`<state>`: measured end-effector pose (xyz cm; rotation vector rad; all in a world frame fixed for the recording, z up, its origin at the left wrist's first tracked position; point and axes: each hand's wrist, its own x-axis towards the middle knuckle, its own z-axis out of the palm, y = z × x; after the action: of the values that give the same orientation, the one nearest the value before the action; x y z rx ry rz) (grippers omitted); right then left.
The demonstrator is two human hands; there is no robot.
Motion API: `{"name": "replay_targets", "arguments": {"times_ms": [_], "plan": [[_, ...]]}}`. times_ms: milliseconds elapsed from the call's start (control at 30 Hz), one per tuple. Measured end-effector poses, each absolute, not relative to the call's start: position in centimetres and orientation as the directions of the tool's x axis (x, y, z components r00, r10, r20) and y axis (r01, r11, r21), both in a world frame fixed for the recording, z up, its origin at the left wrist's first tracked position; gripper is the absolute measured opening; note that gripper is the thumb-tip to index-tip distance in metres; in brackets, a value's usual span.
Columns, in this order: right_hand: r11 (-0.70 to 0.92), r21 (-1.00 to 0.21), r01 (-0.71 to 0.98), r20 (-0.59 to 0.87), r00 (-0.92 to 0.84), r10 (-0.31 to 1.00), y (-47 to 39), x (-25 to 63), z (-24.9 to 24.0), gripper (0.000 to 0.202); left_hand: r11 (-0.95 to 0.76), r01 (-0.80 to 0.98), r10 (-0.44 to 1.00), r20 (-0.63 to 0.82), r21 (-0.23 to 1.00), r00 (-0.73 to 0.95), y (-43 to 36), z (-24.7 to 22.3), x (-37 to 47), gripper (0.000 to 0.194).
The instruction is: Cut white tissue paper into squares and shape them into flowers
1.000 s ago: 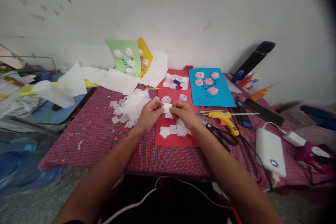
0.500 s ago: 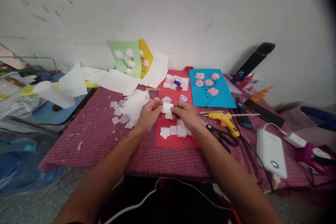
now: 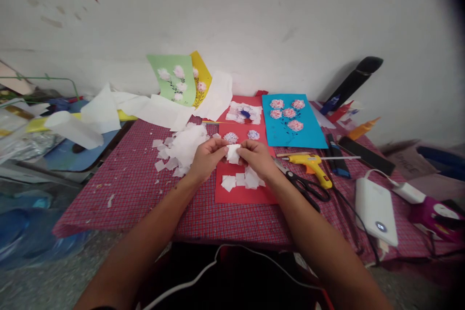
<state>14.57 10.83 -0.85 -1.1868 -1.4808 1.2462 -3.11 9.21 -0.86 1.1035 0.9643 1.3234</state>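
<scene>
Between my fingertips is a small white tissue paper piece [image 3: 233,153]. My left hand [image 3: 209,157] pinches its left side, and my right hand [image 3: 256,157] pinches its right side. Both hands are above a red sheet of card [image 3: 247,196]. On that card lie more white paper squares [image 3: 240,180], partly covered by my right hand. Just beyond my fingers sit two round speckled paper flowers, one whitish [image 3: 231,137] and one bluish [image 3: 253,135]. Farther back is a stained paper pad [image 3: 244,114] with a dark blue patch.
Left of my hands is a heap of white paper squares [image 3: 185,147]. A blue card with pink flowers [image 3: 312,128] lies behind right. Black-handled scissors [image 3: 305,188], a yellow glue gun [image 3: 316,170] and a white power bank [image 3: 376,213] with cables are at the right.
The paper between my fingers looks narrower, and my fingertips are slightly closer together. Both hands stay over the red card.
</scene>
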Motion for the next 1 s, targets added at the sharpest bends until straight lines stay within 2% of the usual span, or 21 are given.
{"name": "replay_targets", "arguments": {"times_ms": [200,467,667,767,900,1000], "plan": [[0.084,-0.976,0.199,0.048,-0.180,0.983,10.6,14.4,-0.4,0.010,-0.051,-0.211,0.993,0.071,0.976,0.091,8.8,-0.2,-3.0,0.027],[0.264,-0.936,0.232,0.232,-0.156,0.960,10.3,13.9,-0.5,0.010,-0.066,-0.158,0.995,0.077,0.985,0.067,8.8,-0.1,-2.9,0.020],[0.526,-0.743,0.414,0.488,-0.202,0.849,9.6,13.8,0.4,0.005,-0.093,-0.117,0.995,0.098,0.989,0.035,9.1,-0.7,-3.1,0.017],[0.533,-0.763,0.367,0.478,-0.235,0.846,9.4,13.9,0.7,0.010,-0.123,-0.069,0.992,0.126,0.990,0.032,9.1,-1.0,-3.1,0.017],[0.457,-0.828,0.325,0.399,-0.231,0.887,9.3,13.7,0.7,0.005,-0.179,-0.002,0.982,0.179,0.984,0.053,9.1,-1.3,-3.1,0.016],[0.408,-0.857,0.314,0.358,-0.206,0.911,9.3,13.6,0.6,0.010,-0.200,0.025,0.978,0.198,0.980,0.061,9.0,-1.2,-3.0,0.015]]}}
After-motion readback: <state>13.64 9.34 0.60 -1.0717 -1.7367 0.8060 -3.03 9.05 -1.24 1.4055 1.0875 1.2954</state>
